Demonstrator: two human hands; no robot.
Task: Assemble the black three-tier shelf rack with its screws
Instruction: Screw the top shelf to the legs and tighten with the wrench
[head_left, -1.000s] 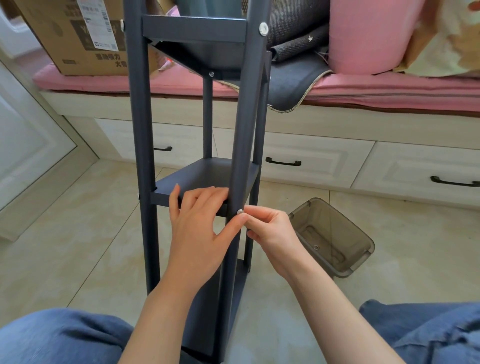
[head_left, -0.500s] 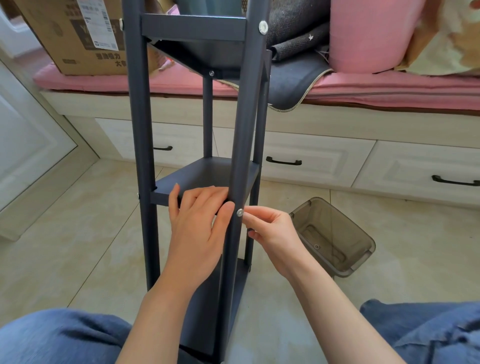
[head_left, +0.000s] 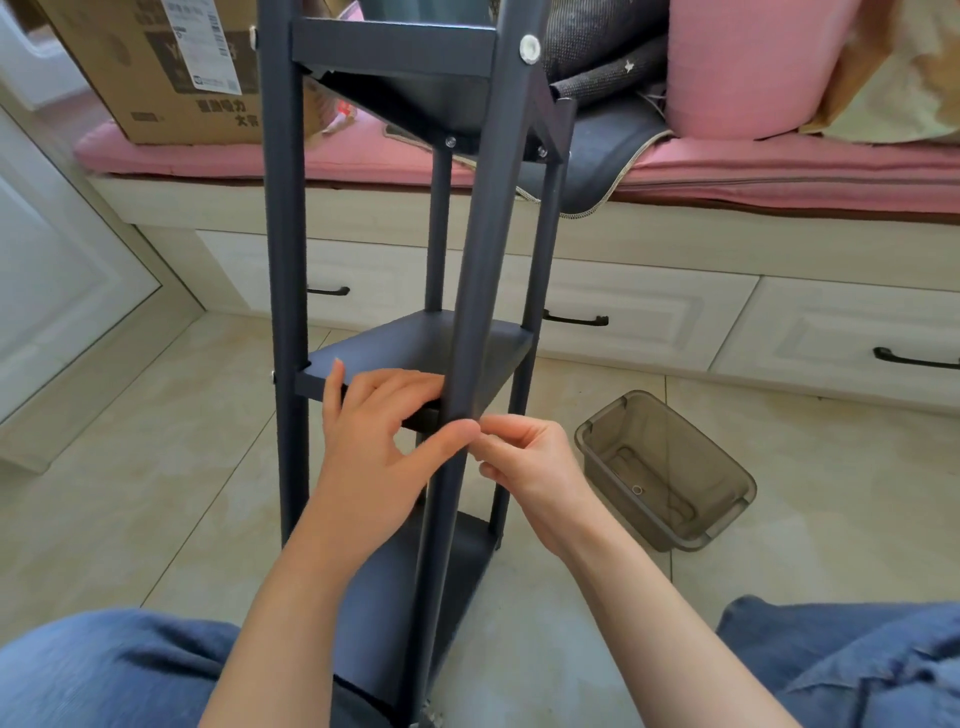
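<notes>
The black three-tier rack (head_left: 283, 260) stands upright on the tiled floor between my knees. My left hand (head_left: 374, 447) holds the front edge of the middle shelf (head_left: 410, 345), with its thumb stretched across the front right post (head_left: 483, 260). My right hand (head_left: 524, 460) meets that thumb at the post and pinches at the spot where the screw sits. The screw itself is hidden under the fingertips. A silver screw head (head_left: 530, 49) shows at the top of the same post, and another (head_left: 272, 376) on the left post at shelf height.
A smoky clear plastic bin (head_left: 727, 467) lies on the floor to the right with a small ring (head_left: 638, 489) inside. Behind the rack runs a drawer bench (head_left: 649, 312) with pink cushions, a cardboard box (head_left: 156, 67) and grey fabric (head_left: 608, 140).
My left thumb has slid across the post and covers the screw head seen earlier. My right fingers have drawn in closer to it. The rack has not moved.
</notes>
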